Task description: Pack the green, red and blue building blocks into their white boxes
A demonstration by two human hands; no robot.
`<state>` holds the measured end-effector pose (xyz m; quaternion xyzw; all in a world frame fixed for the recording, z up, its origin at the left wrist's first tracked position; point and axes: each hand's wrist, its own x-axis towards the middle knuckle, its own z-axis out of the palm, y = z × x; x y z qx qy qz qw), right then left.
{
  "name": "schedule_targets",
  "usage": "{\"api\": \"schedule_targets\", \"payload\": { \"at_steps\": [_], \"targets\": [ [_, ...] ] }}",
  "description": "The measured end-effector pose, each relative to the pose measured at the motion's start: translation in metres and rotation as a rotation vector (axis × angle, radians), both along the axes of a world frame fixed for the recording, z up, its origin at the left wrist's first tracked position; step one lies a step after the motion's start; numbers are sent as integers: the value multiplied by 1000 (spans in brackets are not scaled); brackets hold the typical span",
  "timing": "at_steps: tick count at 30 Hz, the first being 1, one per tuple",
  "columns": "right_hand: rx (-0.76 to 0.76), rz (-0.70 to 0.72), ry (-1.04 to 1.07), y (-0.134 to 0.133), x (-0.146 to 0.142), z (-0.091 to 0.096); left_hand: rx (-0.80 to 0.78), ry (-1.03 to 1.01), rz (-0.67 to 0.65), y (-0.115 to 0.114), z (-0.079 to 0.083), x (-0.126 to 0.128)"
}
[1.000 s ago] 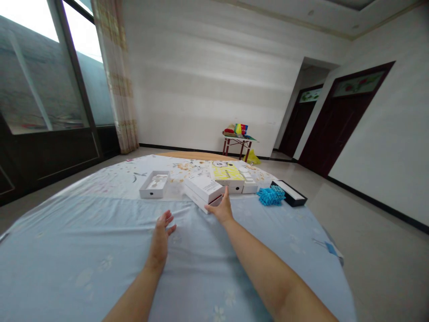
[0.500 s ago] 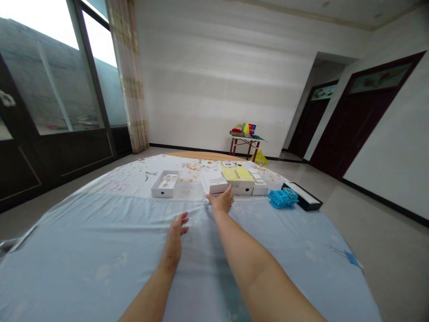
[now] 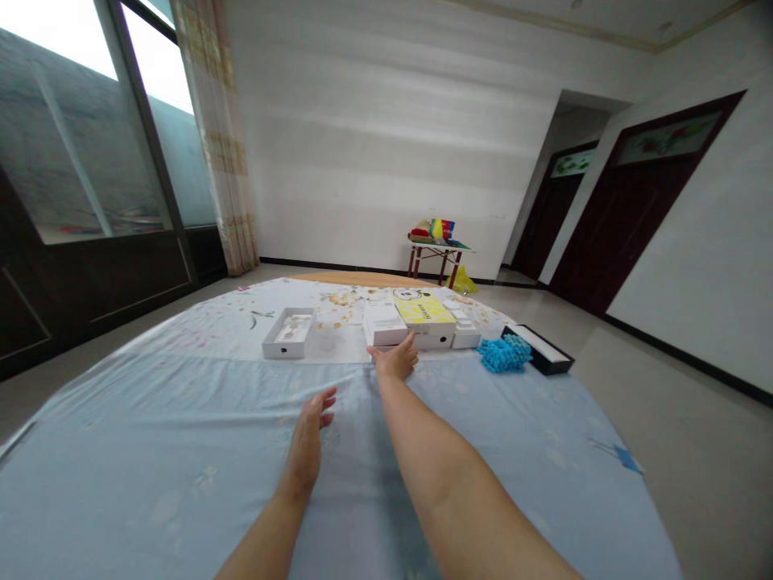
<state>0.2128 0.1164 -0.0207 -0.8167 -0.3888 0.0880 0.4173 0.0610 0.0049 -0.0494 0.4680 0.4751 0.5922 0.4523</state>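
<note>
**Right hand [image 3: 395, 360] touching white box [image 3: 385, 325]**

The right hand, fingers spread and gripping nothing, is resting against the white box's near edge. The left hand [image 3: 307, 439] is hovering open behind it. A careless nudge risks jamming the white box against the yellow box [image 3: 424, 310] past the thumb.

Soft window daylight, warped edges

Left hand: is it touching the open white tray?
Apart. The head view shows bare blue sheet between the left hand and the open white tray.
</note>
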Motion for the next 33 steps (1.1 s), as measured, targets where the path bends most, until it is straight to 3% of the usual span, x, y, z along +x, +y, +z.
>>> {"api": "schedule_targets", "payload": {
  "at_steps": [11, 15, 18, 23, 26, 30, 33],
  "targets": [
    [10, 15, 9, 9, 22, 0, 4, 20, -21, -3, 4, 0],
    [9, 91, 57, 3, 35, 3, 9, 61, -49, -2, 3, 0],
    [95, 180, 48, -6, 58, 3, 16, 85, -59, 0, 1, -1],
    [435, 275, -42, -32, 133, 10, 1, 88, -49, 8, -3, -5],
    [531, 191, -84, -49, 198, 19, -28, 83, -59, 14, -10, -10],
    [473, -33, -127, -65, 284, 27, -55, 159, -46, 17, -15, -15],
    [380, -151, -143, -70, 330, 23, -86, 266, 3, 18, -8, -8]
  ]
}}
